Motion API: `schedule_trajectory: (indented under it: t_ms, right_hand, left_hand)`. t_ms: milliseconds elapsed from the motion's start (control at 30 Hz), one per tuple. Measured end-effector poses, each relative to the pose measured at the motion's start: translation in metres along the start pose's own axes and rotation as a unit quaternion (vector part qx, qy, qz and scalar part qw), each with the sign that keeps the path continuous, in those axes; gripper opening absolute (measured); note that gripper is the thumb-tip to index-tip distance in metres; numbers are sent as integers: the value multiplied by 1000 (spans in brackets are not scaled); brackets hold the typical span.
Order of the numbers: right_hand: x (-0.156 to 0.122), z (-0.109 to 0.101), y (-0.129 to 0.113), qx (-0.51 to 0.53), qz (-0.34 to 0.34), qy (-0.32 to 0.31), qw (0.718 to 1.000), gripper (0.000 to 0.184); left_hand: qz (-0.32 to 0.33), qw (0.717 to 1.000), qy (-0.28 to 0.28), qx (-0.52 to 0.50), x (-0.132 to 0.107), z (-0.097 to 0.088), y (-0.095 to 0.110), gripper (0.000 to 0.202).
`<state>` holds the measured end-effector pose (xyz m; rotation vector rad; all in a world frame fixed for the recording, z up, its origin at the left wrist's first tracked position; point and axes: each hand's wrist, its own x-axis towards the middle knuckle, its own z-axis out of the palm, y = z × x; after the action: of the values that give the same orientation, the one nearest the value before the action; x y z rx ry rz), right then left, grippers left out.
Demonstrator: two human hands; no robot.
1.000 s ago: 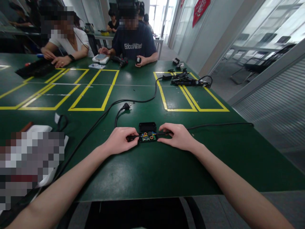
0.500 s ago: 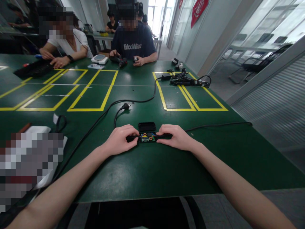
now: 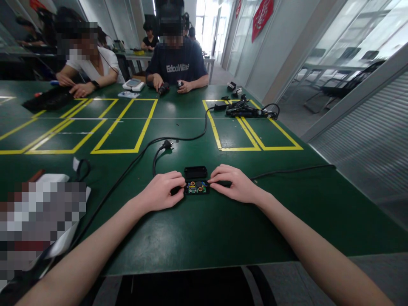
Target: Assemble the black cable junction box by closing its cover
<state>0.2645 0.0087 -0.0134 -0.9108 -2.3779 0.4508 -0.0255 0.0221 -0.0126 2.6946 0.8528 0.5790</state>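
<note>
In the head view a small open black casing [image 3: 206, 192] lies on the green table, with a circuit board [image 3: 196, 187] showing coils and coloured wires inside. Behind it is a separate black lid [image 3: 195, 172], hollow side up. My left hand [image 3: 165, 190] pinches the black cable at the casing's left end; its fingers mostly hide that spot. At the right end, my right hand [image 3: 234, 182] has thumb and forefinger around the other black cable [image 3: 270, 173], fingertips close to the casing. A cable with a plug [image 3: 166, 145] comes out from behind my left hand.
Yellow tape rectangles [image 3: 114, 151] mark the table [image 3: 178, 238]. A bundle of black cables [image 3: 244, 111] lies at the back right, and one long cable [image 3: 127, 165] runs across to the left. A blurred-out pile [image 3: 41, 216] sits at left. Two people work opposite, one near a drill [image 3: 163, 89].
Both hands have shifted their grip closer to the casing's ends, and the right fingers are looser than before. The view has tilted slightly. Across the table, the person's hand on the drill has moved.
</note>
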Motion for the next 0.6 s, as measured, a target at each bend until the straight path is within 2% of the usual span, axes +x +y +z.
schedule_trajectory:
  t_ms: [100, 167, 300, 433, 600]
  right_hand:
    - [-1, 4, 5, 1, 15, 38, 999, 21]
    - [-1, 8, 8, -16, 36, 47, 998, 27]
    - [-1, 14, 12, -65, 65, 8, 996, 40]
    - [0, 18, 13, -61, 82, 0, 995, 31]
    - [3, 23, 11, 14, 101, 73, 992, 15]
  left_hand:
    - [17, 1000, -4, 25, 1, 0, 3, 17]
    - [26, 999, -1, 40, 2, 1, 4, 19]
    - [10, 999, 32, 42, 3, 6, 4, 28]
    - [-50, 996, 73, 8, 4, 13, 1, 17]
    - [-112, 989, 93, -30, 4, 18, -2, 20]
